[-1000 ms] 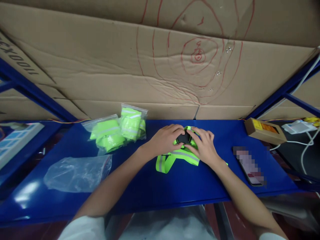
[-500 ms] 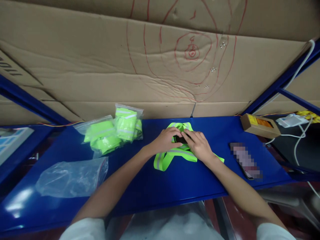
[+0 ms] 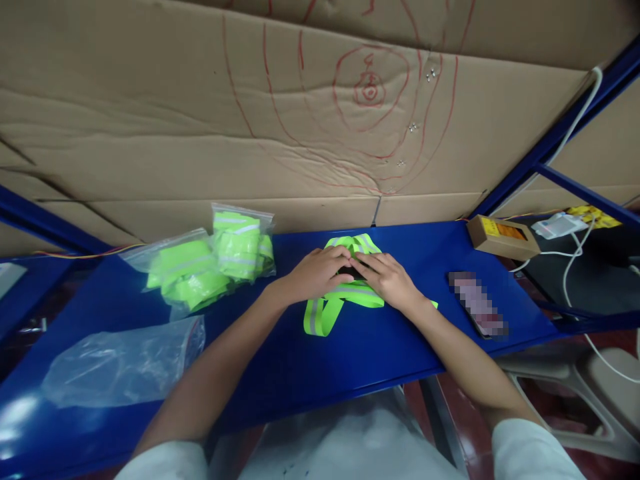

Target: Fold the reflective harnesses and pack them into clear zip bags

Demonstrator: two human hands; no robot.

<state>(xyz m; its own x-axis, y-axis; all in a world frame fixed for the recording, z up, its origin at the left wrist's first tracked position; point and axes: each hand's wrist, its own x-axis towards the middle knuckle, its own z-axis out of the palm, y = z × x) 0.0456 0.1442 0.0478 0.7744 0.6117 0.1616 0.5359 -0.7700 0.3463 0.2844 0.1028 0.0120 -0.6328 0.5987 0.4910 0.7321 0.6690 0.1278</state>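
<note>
Pinching a black part (image 3: 349,271) between the thumb and fingers of the left hand (image 3: 316,273), thumb on the near side and fingers on the far side; bringing the right hand (image 3: 391,281) in from the other side, with fingers held close together and tips meeting the left fingertips; cannot tell of any firm grip by the right hand, with so much of the black part hidden.

Having the bright yellow-green reflective straps (image 3: 355,295) bunched under and around both hands, on the middle of the blue table (image 3: 280,373); showing grey stripes along them, one loop sticking out at the near left, and a small end peeking out beside the right wrist.

Seeing, to the left and near the back, clear zip bags (image 3: 240,247) full of the same sort of bright straps, touching each other; closer in, a flat clear zip bag (image 3: 120,367) next to the left forearm; to the right, a phone (image 3: 475,300) with a blocked-out screen; farther back, a small brown box (image 3: 505,240) near some white cords (image 3: 570,263); behind it all, a big cardboard sheet (image 3: 300,153) with red rings drawn on it.
</note>
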